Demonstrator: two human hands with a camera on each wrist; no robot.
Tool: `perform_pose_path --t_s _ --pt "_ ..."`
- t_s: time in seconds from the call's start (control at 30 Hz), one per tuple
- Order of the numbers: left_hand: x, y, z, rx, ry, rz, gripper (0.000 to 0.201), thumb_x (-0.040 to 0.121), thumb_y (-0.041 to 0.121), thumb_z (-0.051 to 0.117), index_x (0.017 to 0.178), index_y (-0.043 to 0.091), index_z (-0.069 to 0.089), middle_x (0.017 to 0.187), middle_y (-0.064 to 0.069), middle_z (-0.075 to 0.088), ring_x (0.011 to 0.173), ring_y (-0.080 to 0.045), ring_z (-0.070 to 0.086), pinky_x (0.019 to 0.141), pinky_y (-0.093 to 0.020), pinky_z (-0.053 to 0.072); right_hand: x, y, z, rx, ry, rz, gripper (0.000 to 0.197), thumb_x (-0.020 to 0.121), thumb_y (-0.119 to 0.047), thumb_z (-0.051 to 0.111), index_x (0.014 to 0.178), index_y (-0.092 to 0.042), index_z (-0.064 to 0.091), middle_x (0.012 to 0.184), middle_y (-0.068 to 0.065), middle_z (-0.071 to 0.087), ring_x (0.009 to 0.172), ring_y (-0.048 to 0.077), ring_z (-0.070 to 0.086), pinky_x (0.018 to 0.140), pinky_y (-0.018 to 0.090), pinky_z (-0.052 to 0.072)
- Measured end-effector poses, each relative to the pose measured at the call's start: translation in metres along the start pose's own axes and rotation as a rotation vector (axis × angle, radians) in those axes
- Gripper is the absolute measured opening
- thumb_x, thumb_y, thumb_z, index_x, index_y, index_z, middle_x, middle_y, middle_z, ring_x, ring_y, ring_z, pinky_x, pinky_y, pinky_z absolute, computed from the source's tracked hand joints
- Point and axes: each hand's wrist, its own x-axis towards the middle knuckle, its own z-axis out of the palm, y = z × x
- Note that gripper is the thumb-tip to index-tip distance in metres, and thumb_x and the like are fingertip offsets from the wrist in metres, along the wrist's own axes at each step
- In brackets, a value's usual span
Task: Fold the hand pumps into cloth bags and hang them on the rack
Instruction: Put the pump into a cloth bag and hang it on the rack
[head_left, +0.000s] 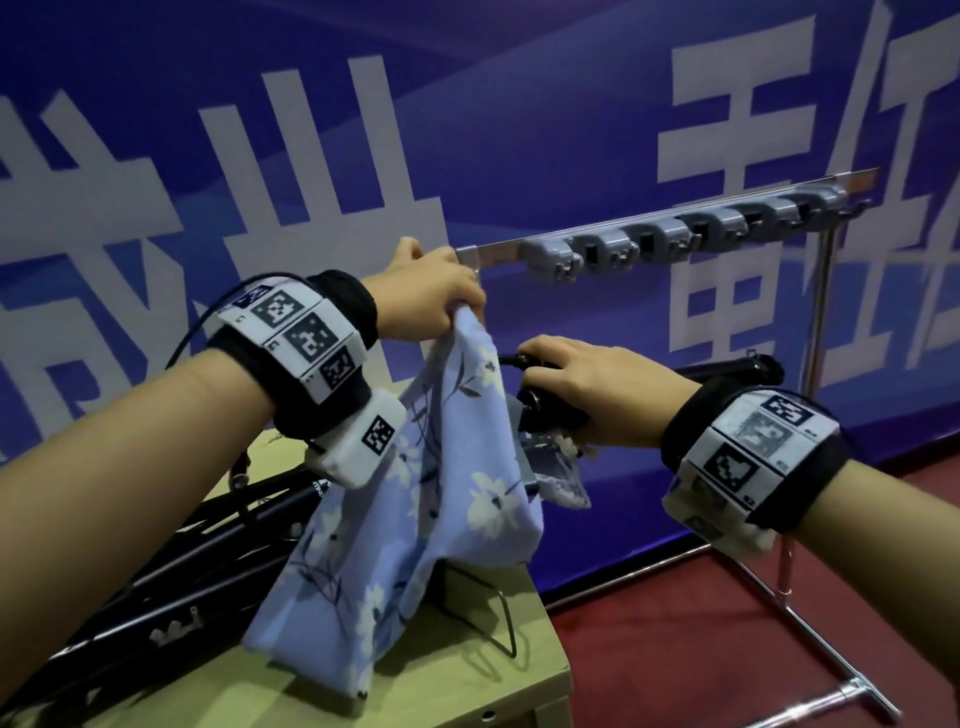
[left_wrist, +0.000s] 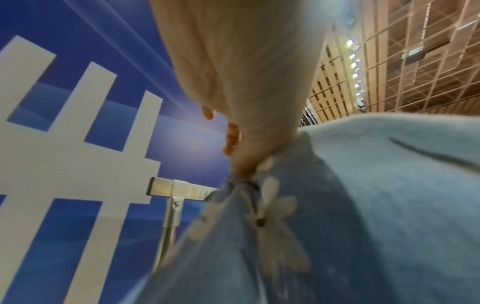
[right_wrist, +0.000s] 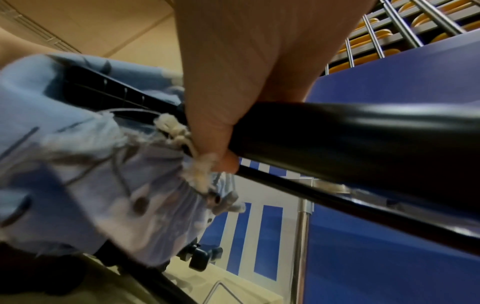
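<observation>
The left hand (head_left: 431, 296) pinched the top edge of the light-blue floral cloth bag (head_left: 415, 525), raised above the beige desk (head_left: 467, 691). The right hand (head_left: 597, 395) was clamped on the black cylindrical hand pump (right_wrist: 363, 131), partly inside the bag mouth. The silver metal rack (head_left: 810, 332) with grey hooks stood just behind.

Even indoor light; wrist views blurred and warped at edges, head view sharper
</observation>
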Motion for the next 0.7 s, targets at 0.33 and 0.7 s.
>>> perform_pose_path --t_s 0.33,0.7 --pt "-0.027 0.064 -0.011 0.119 -0.121 0.421 0.022 0.072 0.022 0.027 0.069 0.027 0.049 0.083 0.016 0.047 0.096 -0.009 0.035 0.094 -0.029 0.018 0.004 0.009 0.005 0.245 -0.047 0.27 0.038 0.077 -0.025 0.067 0.112 -0.015 0.058 0.112 0.006 0.048 0.083 0.031 0.056 0.072 0.039 0.047" --pt "-0.037 0.056 -0.027 0.508 -0.132 0.405 0.045 0.079 0.036 0.024 0.088 0.025 0.066 0.098 0.011 0.056 0.11 -0.011 0.037 0.106 -0.035 0.013 -0.002 0.015 0.003 0.229 -0.084 0.464 0.033 0.077 -0.024 0.068 0.104 -0.011 0.054 0.112 0.007 0.047 0.085 0.032 0.055 0.077 0.041 0.049"
